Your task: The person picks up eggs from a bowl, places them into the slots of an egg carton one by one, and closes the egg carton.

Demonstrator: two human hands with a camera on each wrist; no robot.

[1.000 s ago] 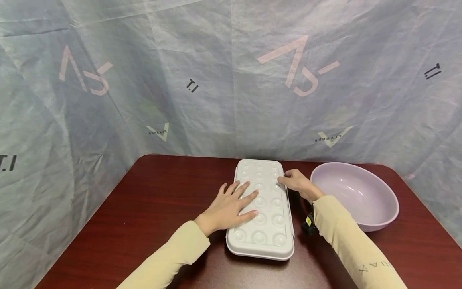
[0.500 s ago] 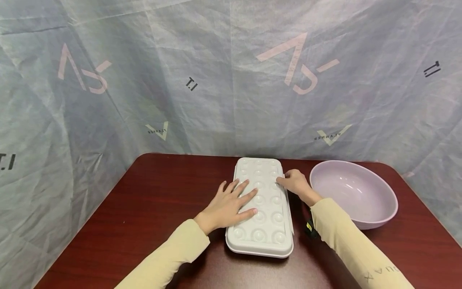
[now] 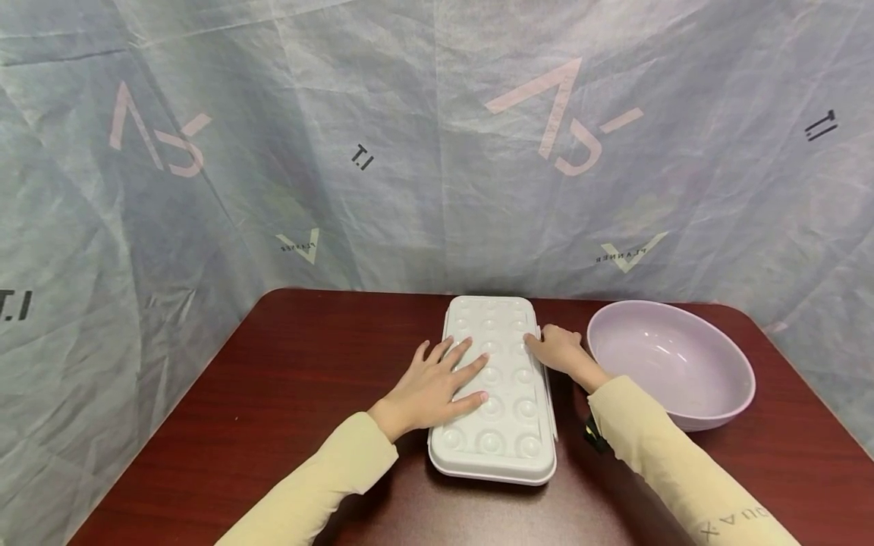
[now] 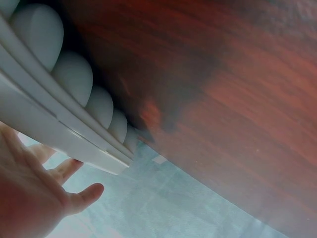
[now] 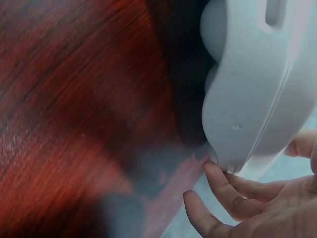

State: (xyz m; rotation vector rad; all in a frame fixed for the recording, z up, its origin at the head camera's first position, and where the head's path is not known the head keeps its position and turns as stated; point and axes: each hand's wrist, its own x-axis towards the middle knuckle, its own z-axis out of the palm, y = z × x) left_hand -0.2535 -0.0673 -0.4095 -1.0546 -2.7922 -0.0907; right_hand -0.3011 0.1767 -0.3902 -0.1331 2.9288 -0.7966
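On the worktop (image 3: 287, 394), mid-centre, a closed white egg tray (image 3: 495, 425) lies flat. Left hand (image 3: 433, 387) rests spread on the lid; right hand (image 3: 556, 347) pinches the right-hand edge beside a lilac bowl (image 3: 672, 364). Advisable: hold the lid steady, lift evenly. Only the right wrist view shows fingertips (image 5: 218, 176) under the rim.

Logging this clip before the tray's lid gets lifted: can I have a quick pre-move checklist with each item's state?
1. Left hand flat on tray, fingers straight: ok.
2. Right hand at tray's right edge, fingers curled there: ok.
3. Right grip under the lid's lip: cannot tell.
4. Tray flat on table: ok.
5. Bowl apart from tray, right of it: ok.
6. Tray contents: cannot tell, lid shut.
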